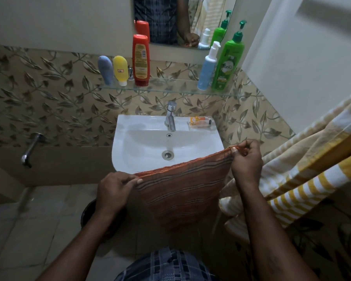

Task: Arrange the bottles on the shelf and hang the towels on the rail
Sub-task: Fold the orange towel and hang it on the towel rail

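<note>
Two hands pinch the top edge of an orange towel (pixel 182 191): the left hand (pixel 116 187) at its near-left corner, the right hand (pixel 245 161) at its far-right corner, thumb and fingers clamped on the hem. The cloth hangs stretched between them in front of the sink (pixel 142 142), its lower part draping toward the floor. It looks thin, soft and light, so it should fold over a rail readily, yet may slide off if hung unevenly. The two top corners, as gripped, seem the best hold for keeping it flat. Just right of it one striped towel (pixel 304 163) is draped, though I cannot make out what carries it. Towels, then: two. On the shelf (pixel 170 89) far above the sink stand five bottles: a grey tube (pixel 105 69), a yellow tube (pixel 120 69) and a red bottle (pixel 141 59) at left, a white pump (pixel 208 67) and a green pump (pixel 227 61) at right. One tap (pixel 171 116) and one packet (pixel 201 122) sit at the sink's far rim
</note>
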